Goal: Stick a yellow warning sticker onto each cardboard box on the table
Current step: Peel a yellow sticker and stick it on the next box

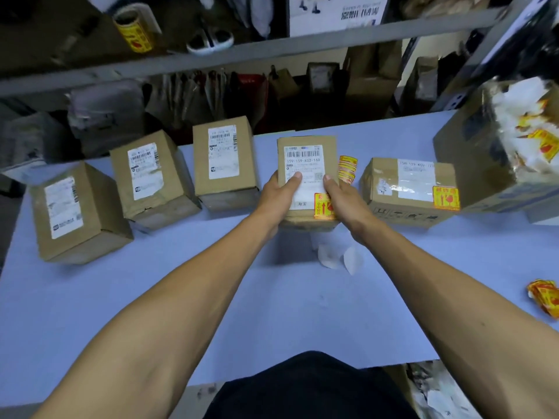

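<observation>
middle cardboard box [307,152] sits mid-tabletop [211,297], yellow warning sticker [324,206] already on its near right corner. left hand [276,195] and right hand [343,196] clamp its sides, thumbs on the white label; the other fingers are hidden behind the box. three unstickered boxes [225,158] to the left, a stickered box [408,192] right. probably a sticker strip [347,169] between them.

Row of boxes across far half of tabletop [272,313]. Three boxes left: far-left box [78,213], second box [151,179], third box [225,163]. Centre box [307,152] between left hand [276,196] and right hand [344,198]. Sticker strip [347,169] just right of it. Stickered box [408,192] further right. Large carton [496,152] far right. Backing scraps [338,258] before centre box. Sticker pile [544,297] at right edge. Shelf [242,52] behind.
</observation>
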Action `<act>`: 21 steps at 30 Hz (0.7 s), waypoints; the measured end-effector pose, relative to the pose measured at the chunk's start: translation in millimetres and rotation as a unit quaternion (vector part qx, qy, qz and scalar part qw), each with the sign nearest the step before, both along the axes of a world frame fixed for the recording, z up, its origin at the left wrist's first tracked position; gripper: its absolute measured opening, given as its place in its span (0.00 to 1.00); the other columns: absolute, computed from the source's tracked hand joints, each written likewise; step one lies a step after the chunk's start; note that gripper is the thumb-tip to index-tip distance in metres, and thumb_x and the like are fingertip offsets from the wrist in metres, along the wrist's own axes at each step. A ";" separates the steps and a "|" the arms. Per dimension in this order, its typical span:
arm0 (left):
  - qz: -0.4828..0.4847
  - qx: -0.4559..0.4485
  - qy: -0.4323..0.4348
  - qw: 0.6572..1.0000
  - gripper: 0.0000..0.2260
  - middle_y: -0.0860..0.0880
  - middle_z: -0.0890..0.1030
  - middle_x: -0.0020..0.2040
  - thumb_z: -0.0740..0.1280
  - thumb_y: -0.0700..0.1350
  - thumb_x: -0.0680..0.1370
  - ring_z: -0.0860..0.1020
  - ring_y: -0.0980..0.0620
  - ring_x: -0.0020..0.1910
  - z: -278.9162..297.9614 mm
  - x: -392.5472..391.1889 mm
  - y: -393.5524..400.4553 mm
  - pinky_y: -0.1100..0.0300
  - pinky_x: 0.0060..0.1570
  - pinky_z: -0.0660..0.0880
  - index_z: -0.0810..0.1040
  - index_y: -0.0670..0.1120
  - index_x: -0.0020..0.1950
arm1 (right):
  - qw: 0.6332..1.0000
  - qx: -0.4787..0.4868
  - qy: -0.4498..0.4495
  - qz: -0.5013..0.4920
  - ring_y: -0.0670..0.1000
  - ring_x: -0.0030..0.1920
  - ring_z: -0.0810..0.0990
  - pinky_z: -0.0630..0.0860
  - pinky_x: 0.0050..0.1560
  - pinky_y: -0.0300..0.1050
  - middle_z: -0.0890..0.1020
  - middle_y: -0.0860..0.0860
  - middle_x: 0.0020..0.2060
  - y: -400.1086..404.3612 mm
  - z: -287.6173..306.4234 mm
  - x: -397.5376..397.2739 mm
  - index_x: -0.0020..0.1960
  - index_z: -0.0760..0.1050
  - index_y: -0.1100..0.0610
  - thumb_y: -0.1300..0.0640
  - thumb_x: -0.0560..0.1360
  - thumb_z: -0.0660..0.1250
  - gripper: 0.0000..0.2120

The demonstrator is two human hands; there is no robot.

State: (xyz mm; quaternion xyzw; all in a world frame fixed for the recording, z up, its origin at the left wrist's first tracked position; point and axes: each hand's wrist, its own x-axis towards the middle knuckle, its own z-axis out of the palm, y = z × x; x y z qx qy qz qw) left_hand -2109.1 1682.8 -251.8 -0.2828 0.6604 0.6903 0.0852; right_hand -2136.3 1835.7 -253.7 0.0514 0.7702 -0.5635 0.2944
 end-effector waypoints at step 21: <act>-0.009 -0.024 -0.094 0.995 0.16 0.49 0.81 0.62 0.62 0.51 0.83 0.81 0.50 0.58 -47.2 -114.6 -32.5 0.55 0.59 0.77 0.73 0.50 0.70 | 0.995 0.089 0.013 0.052 0.36 0.46 0.78 0.70 0.40 0.34 0.79 0.35 0.45 -36.1 -61.0 -117.6 0.68 0.72 0.45 0.37 0.82 0.49 0.22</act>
